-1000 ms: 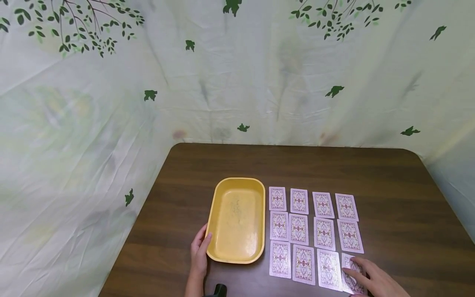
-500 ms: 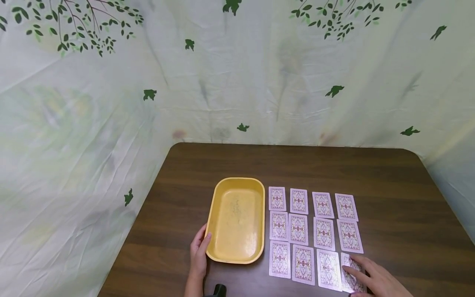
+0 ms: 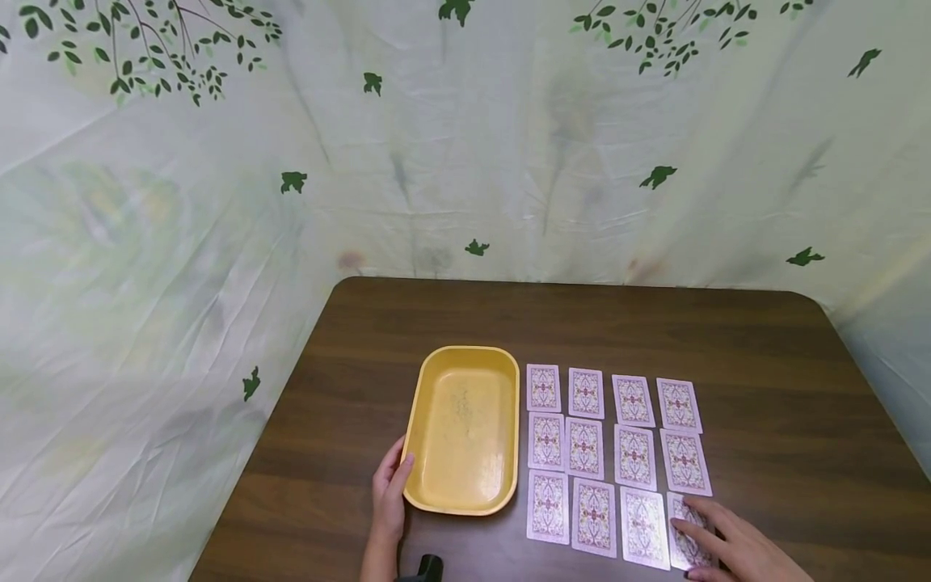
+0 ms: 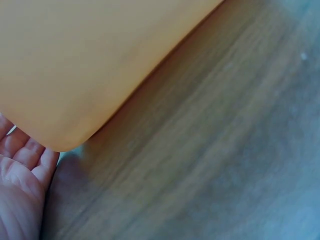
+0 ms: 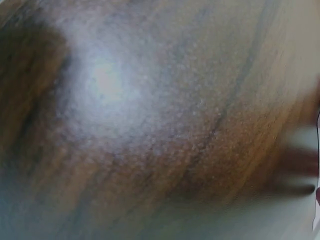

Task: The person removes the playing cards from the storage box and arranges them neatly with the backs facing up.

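Observation:
A shallow yellow tray (image 3: 462, 436) lies on the table to the left of the cards. My left hand (image 3: 389, 493) grips its lower left side, thumb at the rim and fingers along the outer wall. In the left wrist view, fingers (image 4: 26, 148) curl at the tray's corner (image 4: 65, 125). Several playing cards lie face down in three rows, with purple-and-white patterned backs. Over the front-right card (image 3: 681, 550) my right hand (image 3: 742, 546) rests its fingertips, with the thumb near its lower edge. In the right wrist view only a sliver of the hand shows.
The brown wooden table (image 3: 582, 323) ends at a pale cloth backdrop (image 3: 494, 162) printed with leaves. A black object (image 3: 431, 567) shows beside the left wrist. Next to the touched card lies another face-down card (image 3: 644, 528), catching a glare.
The right fingertips have shifted very slightly up along the front-right card. The left hand, tray and other cards keep their places.

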A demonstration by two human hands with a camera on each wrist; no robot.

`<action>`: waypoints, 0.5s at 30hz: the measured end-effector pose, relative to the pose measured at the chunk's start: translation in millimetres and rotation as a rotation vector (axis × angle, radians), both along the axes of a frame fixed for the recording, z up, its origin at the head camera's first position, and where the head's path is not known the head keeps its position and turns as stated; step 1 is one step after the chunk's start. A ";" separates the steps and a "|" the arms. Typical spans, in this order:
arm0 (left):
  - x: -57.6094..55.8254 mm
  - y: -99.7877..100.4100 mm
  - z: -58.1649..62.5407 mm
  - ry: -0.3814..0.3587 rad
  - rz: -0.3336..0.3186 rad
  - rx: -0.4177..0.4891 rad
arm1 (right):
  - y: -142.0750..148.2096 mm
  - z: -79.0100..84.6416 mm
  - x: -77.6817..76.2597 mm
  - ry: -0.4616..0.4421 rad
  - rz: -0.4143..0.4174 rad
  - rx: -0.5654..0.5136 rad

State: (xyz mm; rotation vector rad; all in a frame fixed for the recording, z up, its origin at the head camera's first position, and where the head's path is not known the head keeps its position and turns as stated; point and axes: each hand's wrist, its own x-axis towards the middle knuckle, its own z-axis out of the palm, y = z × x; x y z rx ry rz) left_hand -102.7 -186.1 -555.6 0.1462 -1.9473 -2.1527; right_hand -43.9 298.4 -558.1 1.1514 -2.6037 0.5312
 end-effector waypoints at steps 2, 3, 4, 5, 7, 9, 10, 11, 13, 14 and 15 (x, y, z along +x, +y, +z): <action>0.2 0.0 0.1 -0.002 0.002 -0.002 | 0.3 1.0 0.1 0.003 -0.007 0.008; 0.2 0.0 0.2 0.000 0.001 -0.002 | 0.2 1.9 0.2 0.006 -0.014 0.017; 0.3 0.0 0.5 0.002 0.001 -0.001 | 0.1 3.1 0.4 0.004 -0.024 0.023; 0.5 0.0 0.7 0.004 0.002 0.000 | -0.1 4.5 0.8 0.002 -0.034 0.030; 0.7 0.0 1.3 0.008 0.005 0.000 | -1.3 7.8 0.6 0.006 -0.052 0.054; 1.1 0.5 1.9 0.012 0.008 0.000 | -2.6 11.5 0.2 0.014 -0.071 0.077; 1.4 0.7 2.0 0.013 0.011 0.001 | -3.2 13.3 -0.1 0.018 -0.080 0.085; 1.6 0.9 2.0 0.013 0.011 0.001 | -3.8 15.0 -0.4 0.022 -0.093 0.095; 2.0 1.3 2.0 0.011 0.011 0.004 | -4.6 18.3 -1.1 0.028 -0.112 0.106; 2.0 1.3 1.9 0.010 0.010 0.005 | -4.8 19.8 -1.3 0.028 -0.120 0.108; 2.0 1.4 1.7 0.007 0.009 0.006 | -5.3 21.6 -1.7 0.022 -0.132 0.110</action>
